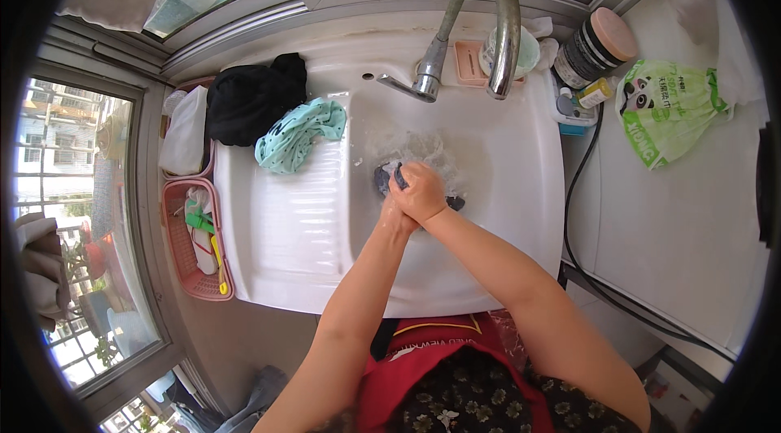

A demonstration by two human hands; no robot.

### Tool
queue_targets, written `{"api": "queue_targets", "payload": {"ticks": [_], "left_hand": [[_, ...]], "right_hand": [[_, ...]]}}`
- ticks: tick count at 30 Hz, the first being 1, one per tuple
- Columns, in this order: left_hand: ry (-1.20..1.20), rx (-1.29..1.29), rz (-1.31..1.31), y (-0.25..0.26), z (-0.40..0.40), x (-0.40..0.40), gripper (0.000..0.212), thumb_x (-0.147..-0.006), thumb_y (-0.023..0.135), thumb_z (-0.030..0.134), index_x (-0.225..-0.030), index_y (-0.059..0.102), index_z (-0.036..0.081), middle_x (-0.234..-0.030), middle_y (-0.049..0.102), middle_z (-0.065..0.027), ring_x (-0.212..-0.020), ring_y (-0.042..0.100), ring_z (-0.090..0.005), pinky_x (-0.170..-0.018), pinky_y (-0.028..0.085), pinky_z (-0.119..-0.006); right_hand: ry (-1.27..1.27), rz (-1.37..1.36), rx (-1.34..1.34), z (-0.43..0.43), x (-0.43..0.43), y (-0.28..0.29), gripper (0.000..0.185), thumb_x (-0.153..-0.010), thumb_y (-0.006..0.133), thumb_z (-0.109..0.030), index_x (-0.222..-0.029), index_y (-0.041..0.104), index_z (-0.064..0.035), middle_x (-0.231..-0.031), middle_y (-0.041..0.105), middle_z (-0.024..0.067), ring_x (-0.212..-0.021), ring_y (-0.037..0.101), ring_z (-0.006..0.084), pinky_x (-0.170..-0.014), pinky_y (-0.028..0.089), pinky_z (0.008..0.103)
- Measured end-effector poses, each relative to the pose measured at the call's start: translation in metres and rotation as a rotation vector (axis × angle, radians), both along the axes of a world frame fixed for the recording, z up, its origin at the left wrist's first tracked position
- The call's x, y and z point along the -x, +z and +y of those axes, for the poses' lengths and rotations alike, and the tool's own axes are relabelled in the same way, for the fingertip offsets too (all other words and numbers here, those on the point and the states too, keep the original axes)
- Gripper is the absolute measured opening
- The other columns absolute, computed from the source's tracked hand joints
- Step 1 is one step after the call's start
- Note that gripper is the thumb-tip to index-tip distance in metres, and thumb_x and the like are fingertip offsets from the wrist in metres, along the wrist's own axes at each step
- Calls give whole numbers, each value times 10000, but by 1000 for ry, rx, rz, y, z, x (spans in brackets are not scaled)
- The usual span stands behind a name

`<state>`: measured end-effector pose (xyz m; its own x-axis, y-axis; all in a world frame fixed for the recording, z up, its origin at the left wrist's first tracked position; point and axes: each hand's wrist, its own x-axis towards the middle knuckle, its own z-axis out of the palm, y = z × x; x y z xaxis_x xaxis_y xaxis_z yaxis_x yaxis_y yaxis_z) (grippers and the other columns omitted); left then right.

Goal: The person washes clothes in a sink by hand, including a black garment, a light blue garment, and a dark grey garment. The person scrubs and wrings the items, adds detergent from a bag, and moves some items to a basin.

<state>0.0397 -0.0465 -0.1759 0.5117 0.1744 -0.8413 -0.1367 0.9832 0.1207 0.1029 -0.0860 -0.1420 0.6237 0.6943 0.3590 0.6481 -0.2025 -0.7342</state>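
Observation:
Both my hands are pressed together low in the basin of a white ceramic laundry sink (518,201), clasped on a dark wet cloth (382,178) in splashing water. My right hand (418,192) lies on top, and my left hand (399,213) is mostly covered beneath it. Dark fabric shows at the left of the hands and below the right wrist. A chrome gooseneck faucet (506,36) arches over the back of the basin. On the ribbed washboard at the left lie a bunched black garment (256,97) and a mint-green dotted cloth (302,134).
Pink plastic baskets (229,286) stand along the sink's left side, one holding brushes. A pink soap dish (468,61), a dark jar with a pink lid (589,46) and small bottles sit at the back right. A green-and-white plastic package (665,110) and a black cable (568,213) are on the right.

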Motion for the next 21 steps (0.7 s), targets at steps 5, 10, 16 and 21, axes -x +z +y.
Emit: {"api": "queue_targets", "payload": {"ticks": [5,10,16,21], "left_hand": [[-290,-574,194,74,21,0,212,-779,620,191,-825,632,-16,-804,616,-69,-681,596,-172,-620,471,-299],[-800,-684,514,116,27,-37,538,-853,580,234,-1268,383,-46,-1204,493,-188,-1024,562,-263,-853,461,-333],[-650,-390,278,-7,-9,-2,663,-876,548,323,-1381,231,31,-1377,333,-171,-1232,374,-311,-1015,312,-443],[-527,-164,211,-96,-9,45,706,-858,530,450,-1415,201,169,-1426,281,-73,-1297,274,-298,-1007,248,-517]], "right_hand": [[-292,487,358,-10,-43,-43,266,-750,589,-239,-664,553,10,-669,583,181,-625,555,364,-622,458,445],[-461,398,618,-73,-70,-86,300,-778,612,-260,-939,569,-10,-895,606,161,-810,587,313,-713,459,412],[36,-133,835,-99,-30,-84,506,-739,676,-222,-1169,464,-60,-1013,591,120,-917,576,307,-843,424,445],[-72,149,1013,-92,-23,-81,337,-720,652,-175,-1027,588,-53,-974,628,123,-846,602,316,-867,423,429]]}}
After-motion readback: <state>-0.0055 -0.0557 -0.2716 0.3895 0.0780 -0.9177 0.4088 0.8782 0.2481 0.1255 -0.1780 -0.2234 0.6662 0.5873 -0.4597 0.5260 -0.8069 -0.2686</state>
